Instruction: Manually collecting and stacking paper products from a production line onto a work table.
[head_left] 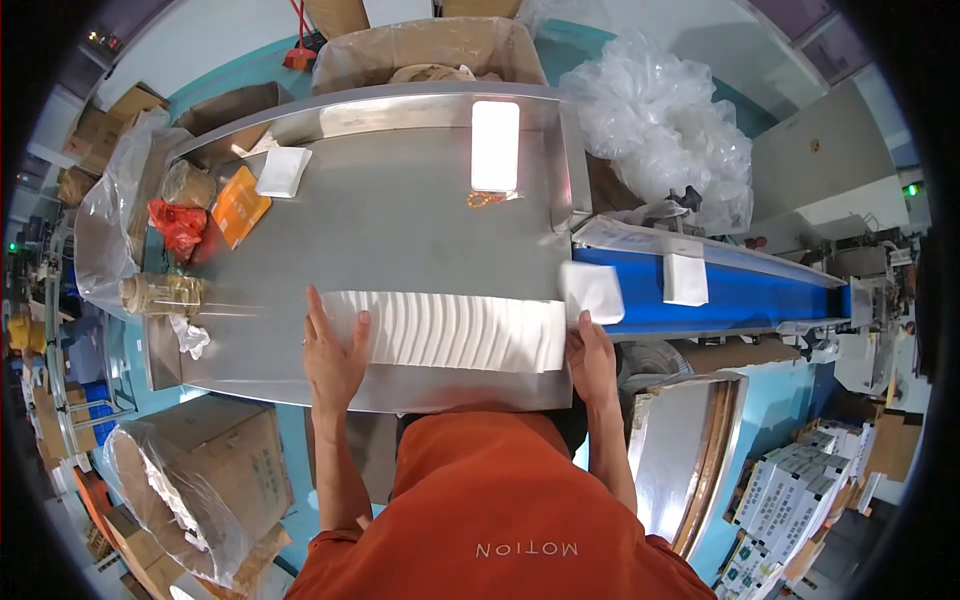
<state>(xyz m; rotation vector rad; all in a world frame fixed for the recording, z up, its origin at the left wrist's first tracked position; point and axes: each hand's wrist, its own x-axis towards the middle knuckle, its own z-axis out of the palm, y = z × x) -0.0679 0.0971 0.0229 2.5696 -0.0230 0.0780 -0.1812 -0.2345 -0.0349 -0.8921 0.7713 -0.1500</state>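
Observation:
A row of overlapping white, flat, square packets [450, 332] lies along the near part of a metal work table. My left hand [335, 355] is at the row's left end, fingers spread and thumb apart, holding nothing. My right hand [593, 362] is just beyond the right end, thumb side toward the row. One fingertip meets the lower edge of a single white packet [592, 293], slightly blurred, where the blue conveyor belt [740, 293] meets the table. No grip on that packet shows. Another white packet [685, 279] lies farther along the belt.
A bright white rectangular device [495, 147] with a beaded strap lies at the table's back. At left are a white packet [284, 172], an orange packet [241, 207], red plastic [180, 228] and a tape roll [162, 294]. Metal rims [360, 110] edge the table; clear bags [660, 120] stand behind.

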